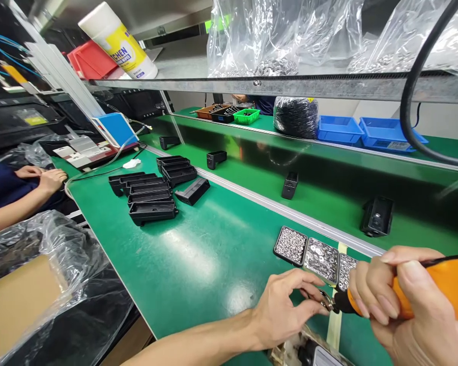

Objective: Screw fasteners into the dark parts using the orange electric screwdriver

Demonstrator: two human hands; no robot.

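My right hand (400, 295) is wrapped around an orange and black power screwdriver (448, 282), which points left. At its black nose, my left hand (280, 305) pinches a small shiny metal piece (325, 300) between thumb and fingers; its exact kind is unclear. Just behind the hands sit small square trays of metal hardware: one with tiny pieces (290, 245), one with washer-like pieces (321, 260), and a third (346, 269) partly hidden by my right hand. Below my left hand, a fixture with a black part (309, 351) is cut off by the bottom edge.
Several black plastic housings (152, 211) lie on the green bench (198, 295) at left. A metal shelf edge (252, 85) crosses above, holding bags of hardware (275, 40) and a wipes canister (120, 43). A black cable (408, 96) hangs at right. Another person's hands (48, 178) are at far left.
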